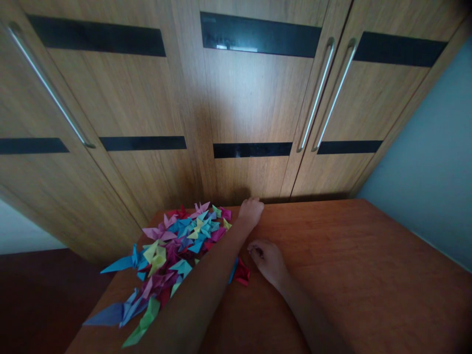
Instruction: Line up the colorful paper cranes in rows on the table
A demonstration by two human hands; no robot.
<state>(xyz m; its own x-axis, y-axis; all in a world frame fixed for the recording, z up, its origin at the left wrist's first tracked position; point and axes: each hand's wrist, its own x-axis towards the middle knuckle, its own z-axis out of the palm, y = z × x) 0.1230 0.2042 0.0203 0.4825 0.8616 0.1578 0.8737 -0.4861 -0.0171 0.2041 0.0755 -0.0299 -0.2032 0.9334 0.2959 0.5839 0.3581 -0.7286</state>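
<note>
Many folded paper cranes in pink, blue, green, yellow and red form a pile (184,241) on the left part of the table. My left hand (251,211) reaches across to the table's far edge, just right of the pile, its fingers curled down. What they hold, if anything, is hidden. Nearer to me, my right hand (270,260) rests low over the wood with curled fingers, and I see nothing in them. A red paper piece (242,272) lies just left of it, partly beside my left forearm, which covers some of the pile.
The reddish-brown wooden table (350,275) meets a wooden wardrobe (250,98) at the back. Long metal handles (319,96) run down its doors. A pale wall (424,162) stands on the right. A blue crane (118,265) overhangs the table's left edge.
</note>
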